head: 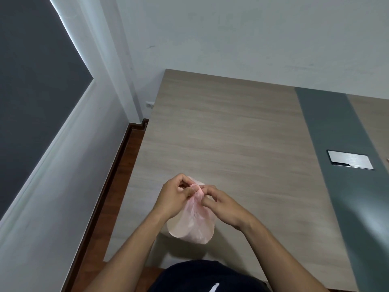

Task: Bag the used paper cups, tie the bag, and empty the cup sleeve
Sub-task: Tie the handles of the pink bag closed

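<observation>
While my left grip (175, 194) and right grip (223, 204) pinch its gathered neck between them, the thin pink plastic bag (193, 224) bulges soft and rounded just below, low over the matte wood-grain counter (231, 133). If the slick film slips through my fingertips, the knot may loosen, I judge. The film hides the cups.

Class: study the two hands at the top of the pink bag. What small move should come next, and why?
Probably draw the pinched plastic apart to cinch a knot. The left hand and right hand both pinch the gathered top of the pink bag, which bulges below them. Whether a knot has formed yet is unclear.
</observation>
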`<state>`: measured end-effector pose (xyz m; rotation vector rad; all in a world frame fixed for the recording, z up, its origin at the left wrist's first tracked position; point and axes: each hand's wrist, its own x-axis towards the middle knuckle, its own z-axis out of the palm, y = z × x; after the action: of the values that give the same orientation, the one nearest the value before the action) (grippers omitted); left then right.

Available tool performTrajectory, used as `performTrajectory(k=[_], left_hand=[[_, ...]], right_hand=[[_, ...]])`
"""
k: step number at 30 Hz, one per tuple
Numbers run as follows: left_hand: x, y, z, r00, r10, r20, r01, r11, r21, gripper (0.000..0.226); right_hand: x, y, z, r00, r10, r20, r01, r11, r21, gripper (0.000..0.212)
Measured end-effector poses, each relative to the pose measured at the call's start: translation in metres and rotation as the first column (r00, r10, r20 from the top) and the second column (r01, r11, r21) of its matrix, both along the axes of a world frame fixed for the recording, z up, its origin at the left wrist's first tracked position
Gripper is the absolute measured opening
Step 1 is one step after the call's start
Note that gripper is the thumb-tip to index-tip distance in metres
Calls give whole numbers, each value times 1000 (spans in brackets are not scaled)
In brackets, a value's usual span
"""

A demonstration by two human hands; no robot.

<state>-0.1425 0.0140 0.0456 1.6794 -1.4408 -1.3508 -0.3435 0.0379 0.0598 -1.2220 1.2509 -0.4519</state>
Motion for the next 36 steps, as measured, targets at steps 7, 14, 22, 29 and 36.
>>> performTrajectory(k=[7,14,22,29,36], left_hand=[[-6,3,-11,992,-35,119,40,999,-34,12],[-7,-1,-13,998,43,-49,-40,997,72,15],[-2,-4,-16,987,69,-146,-40,980,193,16],[1,-1,-28,983,158,-99,-135,969,206,16],[-1,6,-39,955,294,32,-295,939,179,15]], right_hand=[[13,2,-13,954,-82,-290,34,986,-165,12],[17,1,-17,927,-269,-262,191,938,-289,19],[7,1,-17,937,-269,-223,150,886,-439,9],[0,8,-19,933,-307,-191,221,902,-372,5],[-6,17,-20,912,-357,-202,288,908,-305,9]])
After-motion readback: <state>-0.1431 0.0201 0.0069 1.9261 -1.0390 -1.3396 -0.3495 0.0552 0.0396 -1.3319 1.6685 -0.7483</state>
